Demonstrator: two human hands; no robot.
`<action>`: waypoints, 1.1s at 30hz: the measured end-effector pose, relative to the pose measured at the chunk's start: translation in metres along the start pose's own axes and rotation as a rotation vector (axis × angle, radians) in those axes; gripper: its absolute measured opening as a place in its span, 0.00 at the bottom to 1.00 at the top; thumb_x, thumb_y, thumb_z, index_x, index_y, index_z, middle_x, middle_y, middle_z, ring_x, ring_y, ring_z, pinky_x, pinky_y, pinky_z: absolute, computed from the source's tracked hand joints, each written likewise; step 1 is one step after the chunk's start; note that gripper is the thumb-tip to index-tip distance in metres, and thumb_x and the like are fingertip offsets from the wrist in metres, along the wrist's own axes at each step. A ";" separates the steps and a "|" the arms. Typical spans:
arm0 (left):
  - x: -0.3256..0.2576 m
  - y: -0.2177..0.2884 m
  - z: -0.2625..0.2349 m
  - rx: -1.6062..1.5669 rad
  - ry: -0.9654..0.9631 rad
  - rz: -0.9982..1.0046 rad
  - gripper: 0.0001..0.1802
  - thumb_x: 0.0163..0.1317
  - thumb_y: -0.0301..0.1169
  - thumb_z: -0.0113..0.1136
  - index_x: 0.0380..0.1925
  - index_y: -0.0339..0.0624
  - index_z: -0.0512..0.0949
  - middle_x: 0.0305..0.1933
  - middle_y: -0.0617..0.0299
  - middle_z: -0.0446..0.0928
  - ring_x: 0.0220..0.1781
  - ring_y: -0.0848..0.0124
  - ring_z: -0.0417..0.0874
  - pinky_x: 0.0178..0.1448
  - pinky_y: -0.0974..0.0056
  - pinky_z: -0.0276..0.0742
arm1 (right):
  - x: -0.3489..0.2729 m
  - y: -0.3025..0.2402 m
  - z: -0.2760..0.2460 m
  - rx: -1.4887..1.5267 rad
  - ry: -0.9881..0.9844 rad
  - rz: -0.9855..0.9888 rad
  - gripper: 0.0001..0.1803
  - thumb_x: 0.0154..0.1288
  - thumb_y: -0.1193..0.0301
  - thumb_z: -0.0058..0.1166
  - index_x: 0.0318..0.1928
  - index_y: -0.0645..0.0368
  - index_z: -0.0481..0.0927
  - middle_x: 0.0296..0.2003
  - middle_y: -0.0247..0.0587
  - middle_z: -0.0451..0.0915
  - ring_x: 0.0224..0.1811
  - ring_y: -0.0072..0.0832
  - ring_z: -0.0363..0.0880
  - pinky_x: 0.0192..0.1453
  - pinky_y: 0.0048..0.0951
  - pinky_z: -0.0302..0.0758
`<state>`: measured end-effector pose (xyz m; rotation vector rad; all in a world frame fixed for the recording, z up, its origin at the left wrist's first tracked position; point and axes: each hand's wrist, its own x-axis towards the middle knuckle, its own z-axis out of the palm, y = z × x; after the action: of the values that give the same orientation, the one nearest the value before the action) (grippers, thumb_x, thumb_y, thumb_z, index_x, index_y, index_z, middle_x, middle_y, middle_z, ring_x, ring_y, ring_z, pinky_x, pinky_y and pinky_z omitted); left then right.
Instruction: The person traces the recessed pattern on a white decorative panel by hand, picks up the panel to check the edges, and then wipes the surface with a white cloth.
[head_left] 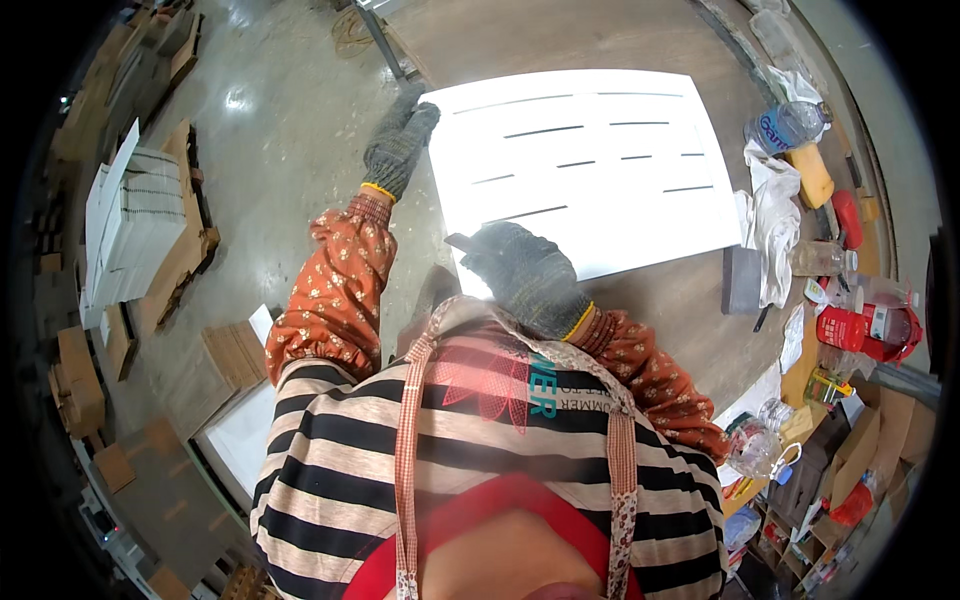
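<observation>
A large white sheet with several dark slit-like lines lies on the brown table, its left part reaching past the table edge. My left hand, in a dark grey knitted glove with a yellow cuff, is closed at the sheet's far left corner; its thumb is hard to make out. My right hand, gloved alike, rests bent over the sheet's near edge. From its fingers a small dark flat piece sticks out to the left; its kind cannot be made out. The right fingertips are partly hidden under the hand.
Along the table's right side are a plastic bottle, white cloths, a yellow sponge-like block, a dark grey block and a red-labelled container. Left on the floor, a stack of white sheets stands on cardboard.
</observation>
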<state>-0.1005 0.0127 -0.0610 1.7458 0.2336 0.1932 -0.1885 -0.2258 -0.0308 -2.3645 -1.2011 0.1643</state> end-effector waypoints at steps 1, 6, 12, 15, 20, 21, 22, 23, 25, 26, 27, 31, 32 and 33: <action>0.012 -0.008 -0.001 0.046 0.007 0.010 0.29 0.66 0.40 0.61 0.65 0.41 0.69 0.48 0.63 0.77 0.43 0.76 0.75 0.46 0.70 0.74 | 0.003 0.006 0.007 0.066 0.052 0.007 0.24 0.63 0.69 0.57 0.60 0.50 0.75 0.45 0.38 0.77 0.43 0.31 0.78 0.42 0.31 0.80; 0.027 -0.018 0.007 0.147 0.041 0.092 0.27 0.67 0.42 0.58 0.63 0.42 0.70 0.44 0.58 0.81 0.42 0.71 0.79 0.50 0.65 0.76 | 0.043 0.046 -0.053 -0.226 0.353 -0.395 0.13 0.57 0.78 0.60 0.44 0.64 0.80 0.33 0.40 0.80 0.28 0.28 0.80 0.26 0.26 0.80; 0.023 -0.018 0.012 0.068 0.104 0.083 0.27 0.68 0.41 0.57 0.64 0.43 0.70 0.54 0.58 0.78 0.53 0.69 0.77 0.60 0.64 0.71 | 0.095 0.074 -0.075 -0.251 0.181 0.007 0.12 0.63 0.65 0.56 0.43 0.57 0.81 0.38 0.43 0.80 0.42 0.41 0.78 0.46 0.43 0.75; 0.021 -0.007 0.016 0.102 0.132 0.009 0.26 0.69 0.38 0.57 0.64 0.43 0.70 0.60 0.58 0.75 0.59 0.70 0.75 0.64 0.66 0.68 | 0.114 0.084 -0.063 -0.299 0.214 -0.005 0.10 0.64 0.65 0.53 0.41 0.55 0.82 0.33 0.41 0.80 0.39 0.38 0.79 0.44 0.41 0.74; 0.020 -0.011 0.021 0.127 0.209 0.070 0.26 0.70 0.38 0.55 0.65 0.42 0.69 0.61 0.57 0.75 0.58 0.71 0.74 0.64 0.66 0.69 | 0.136 0.098 -0.049 -0.285 0.181 -0.045 0.12 0.64 0.68 0.51 0.46 0.52 0.83 0.31 0.39 0.81 0.37 0.36 0.80 0.40 0.40 0.75; 0.020 -0.012 0.023 0.170 0.219 0.091 0.26 0.71 0.39 0.54 0.65 0.42 0.68 0.61 0.58 0.75 0.58 0.71 0.75 0.64 0.66 0.69 | 0.137 0.100 -0.047 -0.278 0.166 -0.040 0.13 0.64 0.68 0.51 0.46 0.51 0.83 0.31 0.40 0.81 0.37 0.36 0.80 0.40 0.40 0.75; 0.020 -0.012 0.025 0.213 0.226 0.112 0.26 0.71 0.39 0.53 0.65 0.42 0.68 0.61 0.58 0.75 0.57 0.72 0.75 0.63 0.66 0.70 | 0.139 0.103 -0.046 -0.271 0.151 -0.033 0.13 0.63 0.68 0.51 0.47 0.51 0.83 0.32 0.40 0.81 0.37 0.36 0.79 0.39 0.39 0.75; 0.019 -0.012 0.026 0.193 0.232 0.108 0.26 0.72 0.39 0.53 0.66 0.42 0.68 0.61 0.58 0.75 0.57 0.72 0.75 0.63 0.66 0.70 | 0.140 0.104 -0.044 -0.253 0.147 -0.019 0.14 0.63 0.68 0.51 0.48 0.51 0.83 0.32 0.40 0.80 0.36 0.36 0.79 0.39 0.39 0.75; 0.017 -0.013 0.027 0.150 0.235 0.102 0.25 0.73 0.40 0.51 0.66 0.41 0.67 0.60 0.57 0.75 0.55 0.72 0.75 0.62 0.67 0.71 | 0.142 0.108 -0.043 -0.215 0.128 -0.084 0.14 0.63 0.68 0.52 0.49 0.49 0.82 0.32 0.40 0.80 0.36 0.35 0.79 0.39 0.38 0.76; 0.018 -0.012 0.029 0.142 0.242 0.080 0.25 0.73 0.40 0.51 0.66 0.41 0.67 0.60 0.57 0.75 0.55 0.73 0.75 0.61 0.67 0.71 | 0.143 0.112 -0.044 -0.211 0.119 -0.114 0.14 0.63 0.68 0.52 0.49 0.48 0.82 0.33 0.40 0.80 0.36 0.35 0.79 0.39 0.38 0.76; 0.018 -0.009 0.030 0.135 0.249 0.058 0.25 0.73 0.40 0.50 0.66 0.41 0.67 0.60 0.57 0.75 0.55 0.73 0.76 0.61 0.67 0.71 | 0.144 0.117 -0.039 -0.220 0.126 -0.127 0.15 0.64 0.69 0.51 0.50 0.46 0.82 0.33 0.38 0.80 0.37 0.35 0.79 0.40 0.37 0.77; 0.018 0.001 0.034 0.253 0.257 0.053 0.24 0.73 0.39 0.50 0.65 0.40 0.68 0.61 0.56 0.75 0.56 0.72 0.76 0.63 0.66 0.71 | 0.151 0.113 -0.047 -0.202 0.003 -0.039 0.16 0.64 0.72 0.49 0.50 0.47 0.81 0.36 0.36 0.80 0.40 0.34 0.80 0.43 0.38 0.78; 0.019 0.000 0.035 0.225 0.264 0.094 0.24 0.74 0.39 0.50 0.65 0.40 0.68 0.61 0.56 0.74 0.56 0.72 0.76 0.63 0.66 0.70 | 0.152 0.111 -0.051 -0.216 -0.026 -0.051 0.16 0.64 0.72 0.49 0.50 0.47 0.81 0.36 0.36 0.80 0.41 0.34 0.80 0.43 0.38 0.78; 0.019 -0.002 0.035 0.197 0.271 0.135 0.24 0.74 0.39 0.49 0.65 0.39 0.68 0.62 0.56 0.74 0.57 0.72 0.75 0.64 0.66 0.70 | 0.153 0.111 -0.054 -0.229 -0.054 -0.062 0.16 0.64 0.71 0.49 0.51 0.47 0.82 0.37 0.37 0.81 0.41 0.34 0.80 0.43 0.38 0.78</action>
<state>-0.0732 -0.0155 -0.0700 1.9308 0.3406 0.5214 0.0023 -0.1800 -0.0184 -2.5277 -1.3822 0.0732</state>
